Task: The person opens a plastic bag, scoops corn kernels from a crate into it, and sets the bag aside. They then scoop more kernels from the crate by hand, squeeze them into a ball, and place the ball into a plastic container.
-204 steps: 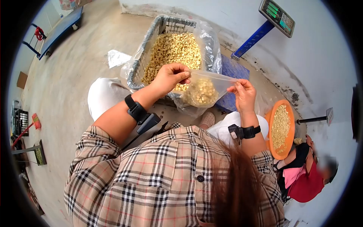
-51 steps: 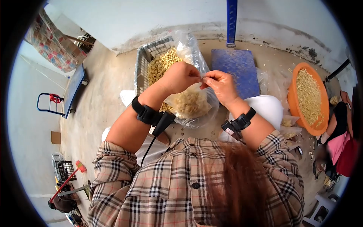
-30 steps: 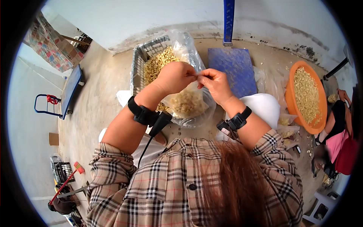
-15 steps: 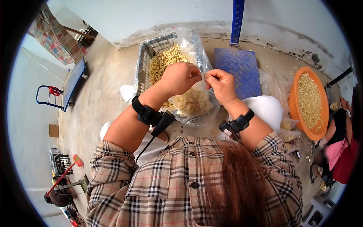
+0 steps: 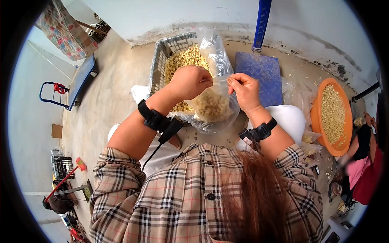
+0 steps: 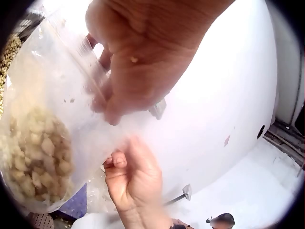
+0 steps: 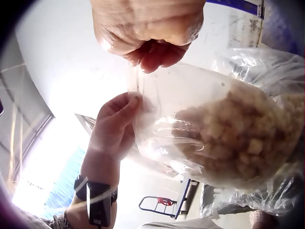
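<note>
A clear plastic bag (image 5: 211, 106), partly filled with small pale yellow chunks, hangs from both hands by its top edge. My left hand (image 5: 189, 83) pinches the left end of that edge between thumb and fingers. At the right end, the thumb and fingertips of my right hand (image 5: 245, 91) pinch it too. In the left wrist view, the bag's top strip (image 6: 83, 67) runs under the left fingers. The right wrist view shows the chunks (image 7: 238, 138) gathered at the bag's bottom. Behind the bag stands a grey crate (image 5: 158, 67) lined with plastic, holding more yellow pieces (image 5: 187, 60).
A blue platform scale (image 5: 259, 77) stands right of the crate. Farther right is an orange tub (image 5: 316, 117) of pale pieces, with a seated person (image 5: 362, 162) beside it. Small filled bags (image 5: 310, 148) lie near the right knee. A blue trolley (image 5: 83, 81) stands at left.
The hands, wide apart on the bag's edge at first, came close together, then drew slightly apart again. The bag stays held over the crate's near edge. The head view has turned.
</note>
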Tool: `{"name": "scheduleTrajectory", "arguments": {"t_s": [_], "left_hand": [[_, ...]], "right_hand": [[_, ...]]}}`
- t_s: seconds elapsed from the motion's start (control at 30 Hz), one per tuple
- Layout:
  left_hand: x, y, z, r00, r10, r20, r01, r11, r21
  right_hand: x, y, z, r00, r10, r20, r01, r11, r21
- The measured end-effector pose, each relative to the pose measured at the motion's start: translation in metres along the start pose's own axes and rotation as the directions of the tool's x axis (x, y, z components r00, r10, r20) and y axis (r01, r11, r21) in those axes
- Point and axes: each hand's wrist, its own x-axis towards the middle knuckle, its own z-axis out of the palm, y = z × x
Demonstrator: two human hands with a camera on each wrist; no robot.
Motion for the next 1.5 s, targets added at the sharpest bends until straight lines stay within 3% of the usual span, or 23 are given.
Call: {"name": "scheduleTrajectory", "arguments": {"t_s": [0.33, 0.77, 0.87, 1.07, 1.17, 1.23, 1.3, 1.37, 1.43, 1.5], "left_hand": [[-0.031, -0.042, -0.007, 0.996, 0.008, -0.085, -0.008, 1.000, 0.005], [-0.064, -0.064, -0.014, 0.994, -0.037, -0.106, 0.028, 0.996, -0.083], [-0.068, -0.069, -0.010, 0.991, -0.018, -0.132, 0.000, 0.991, -0.134], [-0.071, -0.072, -0.013, 0.990, -0.130, -0.060, 0.112, 0.966, -0.235], [-0.073, -0.078, -0.009, 0.989, -0.110, -0.103, 0.067, 0.934, -0.351], [-0.078, -0.095, -0.013, 0.986, -0.137, -0.097, 0.122, 0.981, -0.148], [-0.089, -0.122, -0.006, 0.941, -0.315, -0.128, 0.225, 0.860, -0.458], [-0.089, -0.127, 0.005, 0.927, -0.362, -0.094, 0.238, 0.764, -0.600], [-0.082, -0.099, 0.006, 0.940, -0.341, -0.010, 0.198, 0.568, -0.799], [-0.081, -0.084, 0.010, 0.959, -0.278, 0.051, 0.172, 0.432, -0.885]], "right_hand": [[0.001, 0.002, -0.006, 0.996, 0.026, -0.086, -0.022, 0.999, 0.043], [-0.001, 0.001, -0.003, 0.998, 0.042, -0.043, -0.042, 0.999, 0.011], [-0.003, -0.002, -0.002, 0.999, 0.033, -0.026, -0.034, 0.999, -0.009], [-0.006, -0.010, 0.002, 0.999, 0.040, 0.014, -0.039, 0.997, -0.062], [-0.004, 0.001, -0.003, 0.999, 0.035, -0.011, -0.035, 0.998, -0.058], [0.000, 0.007, -0.016, 0.997, -0.010, -0.081, -0.001, 0.990, -0.141], [0.000, 0.007, -0.016, 0.996, -0.007, -0.090, 0.000, 0.997, -0.080], [-0.003, -0.002, -0.004, 0.996, 0.065, -0.067, -0.060, 0.996, 0.070], [-0.003, -0.002, -0.002, 0.995, 0.069, -0.070, -0.061, 0.992, 0.115], [-0.002, -0.004, -0.001, 0.995, 0.069, -0.073, -0.058, 0.988, 0.143]]}}
